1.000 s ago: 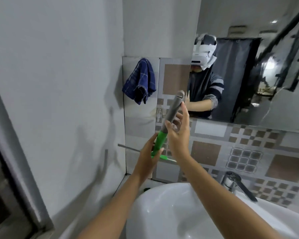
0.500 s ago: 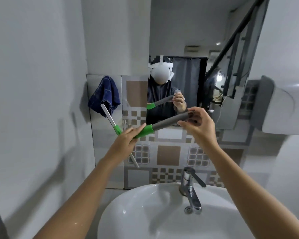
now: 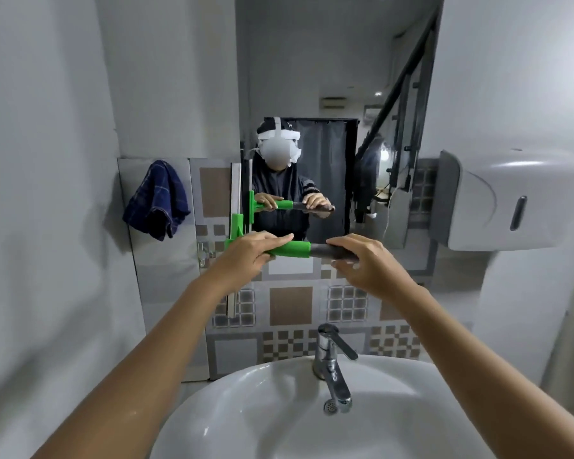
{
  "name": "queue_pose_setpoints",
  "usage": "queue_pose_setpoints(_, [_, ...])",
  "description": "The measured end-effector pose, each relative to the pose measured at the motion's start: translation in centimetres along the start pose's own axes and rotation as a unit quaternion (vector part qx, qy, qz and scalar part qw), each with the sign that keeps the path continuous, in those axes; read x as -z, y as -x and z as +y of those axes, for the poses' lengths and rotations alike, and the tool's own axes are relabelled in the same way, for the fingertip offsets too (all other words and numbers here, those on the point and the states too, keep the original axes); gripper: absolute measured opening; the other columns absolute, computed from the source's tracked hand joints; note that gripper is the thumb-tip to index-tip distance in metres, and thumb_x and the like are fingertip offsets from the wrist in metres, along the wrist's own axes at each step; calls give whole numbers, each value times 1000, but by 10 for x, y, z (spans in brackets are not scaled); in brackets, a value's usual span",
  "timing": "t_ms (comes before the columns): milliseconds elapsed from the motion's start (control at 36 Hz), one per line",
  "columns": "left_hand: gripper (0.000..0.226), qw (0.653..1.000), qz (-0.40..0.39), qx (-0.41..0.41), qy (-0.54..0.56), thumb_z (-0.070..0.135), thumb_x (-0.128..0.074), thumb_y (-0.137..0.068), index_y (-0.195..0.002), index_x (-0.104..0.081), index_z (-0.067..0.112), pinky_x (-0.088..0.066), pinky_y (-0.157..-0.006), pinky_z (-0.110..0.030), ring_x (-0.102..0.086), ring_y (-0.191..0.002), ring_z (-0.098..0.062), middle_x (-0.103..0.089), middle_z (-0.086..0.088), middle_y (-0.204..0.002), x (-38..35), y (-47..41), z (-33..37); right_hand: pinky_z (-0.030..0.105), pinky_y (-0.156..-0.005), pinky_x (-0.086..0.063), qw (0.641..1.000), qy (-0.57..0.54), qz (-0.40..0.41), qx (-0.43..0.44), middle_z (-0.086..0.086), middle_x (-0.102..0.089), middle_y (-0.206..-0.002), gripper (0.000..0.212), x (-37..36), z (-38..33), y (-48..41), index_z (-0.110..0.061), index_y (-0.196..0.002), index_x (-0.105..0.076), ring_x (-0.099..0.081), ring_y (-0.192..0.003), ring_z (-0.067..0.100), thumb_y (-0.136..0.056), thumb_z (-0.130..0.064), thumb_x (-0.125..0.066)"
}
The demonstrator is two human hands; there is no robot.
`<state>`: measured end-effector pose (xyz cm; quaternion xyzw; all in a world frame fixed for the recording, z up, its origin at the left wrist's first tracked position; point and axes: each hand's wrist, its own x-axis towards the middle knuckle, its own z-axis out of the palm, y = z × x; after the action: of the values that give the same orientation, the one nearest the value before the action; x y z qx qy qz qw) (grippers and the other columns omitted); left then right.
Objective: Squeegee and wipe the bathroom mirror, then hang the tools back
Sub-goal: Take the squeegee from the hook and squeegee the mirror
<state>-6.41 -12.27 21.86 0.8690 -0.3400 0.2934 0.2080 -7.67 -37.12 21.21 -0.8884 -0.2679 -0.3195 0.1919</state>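
Both hands hold a squeegee (image 3: pixel 294 249) with a green neck and grey handle, lying level in front of the mirror (image 3: pixel 332 94). My left hand (image 3: pixel 252 255) grips the green part near the head. My right hand (image 3: pixel 362 260) grips the grey handle end. The long blade (image 3: pixel 235 193) stands vertical at the mirror's lower left edge, against or very close to the glass. A dark blue checked cloth (image 3: pixel 156 200) hangs on the wall to the left of the mirror. The mirror reflects a person with the squeegee.
A white basin (image 3: pixel 279 409) with a chrome tap (image 3: pixel 332 362) lies below my arms. A grey paper dispenser (image 3: pixel 511 197) juts from the right wall. A patterned tile strip (image 3: pixel 292 306) runs under the mirror. A plain grey wall closes the left side.
The squeegee has swung from tilted to level, and its blade has gone from slanted to upright at the mirror's left edge. My view has shifted to face the mirror squarely.
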Motion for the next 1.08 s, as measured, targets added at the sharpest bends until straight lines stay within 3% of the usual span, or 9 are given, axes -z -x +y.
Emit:
queue_pose_setpoints(56, [55, 1000, -4, -23, -3, -4, -51, -88, -137, -40, 18, -38, -99, -27, -52, -110, -21, -59, -8, -120, -1, -11, 6, 41, -82, -53, 1000, 14, 6, 19, 0, -64, -112, 43, 0, -5, -5, -18, -123, -56, -62, -95, 20, -82, -20, -66])
queue_pose_setpoints(167, [58, 998, 9, -62, -30, -9, -52, -85, -136, -42, 18, -36, -97, -22, -54, -110, -20, -61, -8, -120, 1, -35, 10, 43, -85, -48, 997, 46, 49, 33, 0, -64, -113, 48, 4, -9, -20, -20, -128, -52, -60, -101, 21, -83, -28, -64])
queue_pose_setpoints(389, [58, 982, 78, -131, -109, -11, -54, -83, -134, -44, 13, -45, -99, -37, -58, -109, -23, -63, -9, -120, 24, -89, 14, 36, -76, -39, 983, 88, 157, 49, -2, -65, -104, 38, 23, 5, -64, -24, -124, -58, -59, -98, 22, -87, -31, -61])
queue_pose_setpoints(528, [56, 968, 171, -100, -156, 0, -53, -89, -139, -37, 20, -33, -110, -42, -41, -130, -26, -51, -6, -136, 37, -136, 10, 38, -76, -39, 971, 119, 199, 65, 0, -65, -103, 41, 55, 12, -114, -23, -125, -57, -60, -93, 24, -86, -34, -49])
queue_pose_setpoints(639, [52, 955, 260, -57, -129, 16, -55, -92, -140, -36, 15, -36, -107, -46, -34, -135, -26, -44, -10, -141, 59, -181, 14, 39, -78, -37, 958, 158, 223, 85, 1, -62, -102, 36, 89, 15, -168, -24, -127, -53, -57, -95, 26, -91, -30, -52])
queue_pose_setpoints(722, [53, 940, 314, -25, -130, 27, -43, -97, -144, -24, 16, -12, -114, -29, -12, -142, -17, -23, -6, -153, 76, -213, 17, 39, -81, -35, 950, 171, 247, 88, 1, -61, -104, 36, 110, 13, -207, -27, -128, -50, -54, -98, 26, -93, -31, -50])
queue_pose_setpoints(778, [55, 929, 341, -1, -144, 34, -36, -98, -146, -15, 16, 7, -109, -16, 3, -142, -13, -7, -2, -155, 83, -230, 12, 38, -82, -33, 947, 170, 258, 88, 1, -60, -106, 35, 122, 12, -232, -28, -128, -49, -53, -102, 25, -93, -32, -48])
queue_pose_setpoints(972, [63, 923, 318, 62, -209, 43, -17, -97, -145, -18, 3, 7, -114, -19, -7, -144, -23, -14, -13, -155, 62, -236, -21, 37, -84, -29, 946, 169, 264, 83, 1, -58, -108, 30, 152, 8, -299, -30, -124, -49, -50, -105, 25, -95, -35, -42])
queue_pose_setpoints(1083, [67, 942, 262, 53, -205, 53, -5, -94, -147, 0, 11, -2, -117, -29, 10, -143, -13, 6, -5, -156, 36, -225, -47, 37, -86, -28, 944, 177, 261, 95, 2, -58, -113, 33, 164, 2, -319, -30, -128, -48, -48, -108, 25, -95, -35, -42])
